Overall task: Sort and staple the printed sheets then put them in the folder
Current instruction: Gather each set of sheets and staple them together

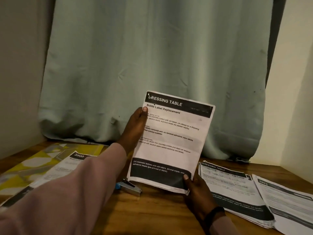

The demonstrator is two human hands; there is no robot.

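Sheets (171, 141) held upright, pinched by left hand (135, 126) and right hand (194, 189); folder (33, 165) bears one printed page (67, 165).

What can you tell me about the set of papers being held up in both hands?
The held sheets are a thin set of white printed pages, upright and slightly tilted above the wooden table. A black band on top reads "DRESSING TABLE", with "Bottle Label Replacement" below and another dark band at the bottom. A staple seems to sit in the top left corner. The left hand grips the left edge; the right hand pinches the bottom right corner.
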